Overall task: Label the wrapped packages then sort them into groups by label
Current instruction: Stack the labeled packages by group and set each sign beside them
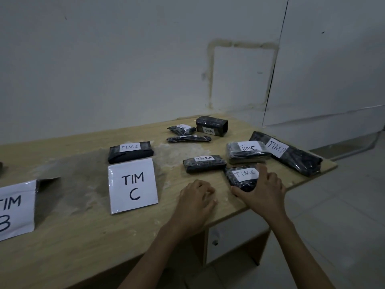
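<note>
The right hand grips a small black-wrapped package at lower right of centre, near the front edge of the tabletop. The thumb hooks its near corner and the fingers curl over its far side, a hold that looks meant for lifting. Its white label reads TIM C, so I judge it belongs further left, where a large TIM C card lies flat at centre frame as a group marker. One labelled parcel is already set just behind the card's top edge. The left hand rests on the tabletop between card and package, fingers loosely bent and holding nothing, probably as a brace. A second marker, the TIM B card, is cut off at the left edge. The unsorted ones lie right of centre: a TIM A parcel just above the gripped package, a TIM C bundle, a long package toward the right corner, and three more farther back. Every package I can read carries a label, so sorting seems the step in hand, and barely begun.
</note>
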